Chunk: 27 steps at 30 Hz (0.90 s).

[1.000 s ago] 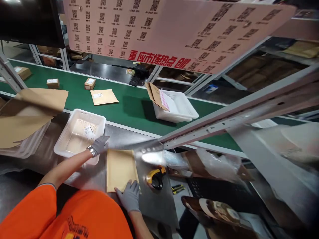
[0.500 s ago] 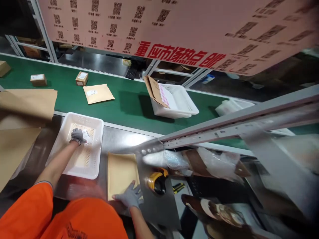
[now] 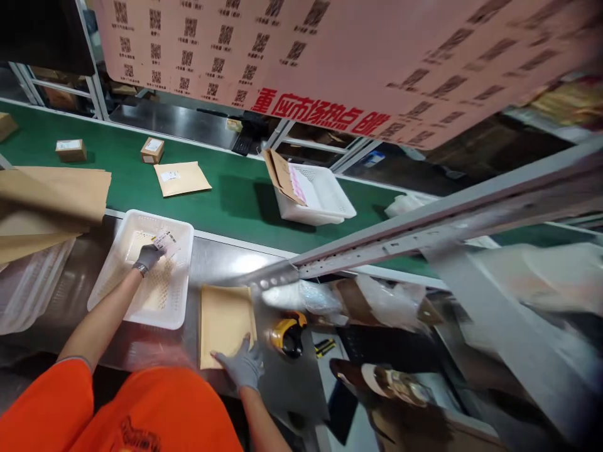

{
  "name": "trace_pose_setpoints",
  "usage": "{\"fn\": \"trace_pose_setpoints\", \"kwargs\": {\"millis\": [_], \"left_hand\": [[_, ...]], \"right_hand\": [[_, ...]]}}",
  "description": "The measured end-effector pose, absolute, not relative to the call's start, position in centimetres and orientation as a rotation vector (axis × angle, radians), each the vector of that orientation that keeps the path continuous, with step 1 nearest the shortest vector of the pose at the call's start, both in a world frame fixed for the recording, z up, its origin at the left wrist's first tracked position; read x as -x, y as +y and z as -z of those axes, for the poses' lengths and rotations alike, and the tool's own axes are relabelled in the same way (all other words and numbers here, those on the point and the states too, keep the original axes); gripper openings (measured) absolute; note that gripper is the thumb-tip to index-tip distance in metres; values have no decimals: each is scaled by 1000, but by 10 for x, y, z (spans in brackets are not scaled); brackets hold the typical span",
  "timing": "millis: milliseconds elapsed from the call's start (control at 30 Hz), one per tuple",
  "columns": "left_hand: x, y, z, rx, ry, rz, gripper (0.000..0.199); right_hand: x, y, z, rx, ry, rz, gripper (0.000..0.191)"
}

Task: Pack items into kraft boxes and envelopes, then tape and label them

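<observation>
My left hand (image 3: pixel 147 257), in a grey glove, is inside a white perforated basket (image 3: pixel 183 276) on the steel worktop and pinches a small printed paper label (image 3: pixel 164 239), lifted off the basket floor. My right hand (image 3: pixel 244 366), also gloved, lies flat on the near right corner of a tan padded envelope (image 3: pixel 224 317) that rests on the steel between the basket and a yellow and black tape dispenser (image 3: pixel 287 333).
A green conveyor belt (image 3: pixel 235 201) runs behind, carrying two small cartons (image 3: pixel 152 150), a padded envelope (image 3: pixel 181 178) and another white basket (image 3: pixel 325 204) with a cardboard flap. Brown paper sheets (image 3: pixel 47 201) lie at the left. A pink code sheet (image 3: pixel 306 63) hangs overhead; a grey metal rail (image 3: pixel 424 235) crosses right.
My left hand went from the basket's near rim into the basket, took hold of the label and raised it. My right hand stayed on the envelope's corner.
</observation>
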<state>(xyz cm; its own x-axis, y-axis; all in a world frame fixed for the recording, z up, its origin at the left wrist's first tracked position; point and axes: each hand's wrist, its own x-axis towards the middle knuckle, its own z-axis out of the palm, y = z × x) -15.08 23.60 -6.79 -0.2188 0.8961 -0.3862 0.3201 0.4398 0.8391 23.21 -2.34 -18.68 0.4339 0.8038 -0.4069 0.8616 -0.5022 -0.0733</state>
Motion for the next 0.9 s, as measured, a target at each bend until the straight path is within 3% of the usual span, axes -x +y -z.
{"fn": "trace_pose_setpoints", "kwargs": {"millis": [167,267,367,467,500,633,900], "left_hand": [[93,170,40,-989,1474,-896,36],[59,125,36,-983,1309,-899,37],[27,86,40,-1036,1244,-794,33],[-3,53,48,-1098,1211,-678,29],[-12,43,50,-1101,1203,-659,29],[-46,1,57,-1027,1152,-612,36],[-95,-68,74,-1046,1198,-578,47]], "right_hand": [[-223,-19,160,-2731,1415,763,117],[-226,-18,135,-2929,1420,914,89],[-232,-23,106,-3077,1582,1467,67],[-230,-37,79,-2792,1524,2569,60],[-228,-42,73,-2688,1472,2771,57],[-224,-72,62,-2723,1404,2933,50],[-253,-137,59,-2471,1084,3312,53]]}}
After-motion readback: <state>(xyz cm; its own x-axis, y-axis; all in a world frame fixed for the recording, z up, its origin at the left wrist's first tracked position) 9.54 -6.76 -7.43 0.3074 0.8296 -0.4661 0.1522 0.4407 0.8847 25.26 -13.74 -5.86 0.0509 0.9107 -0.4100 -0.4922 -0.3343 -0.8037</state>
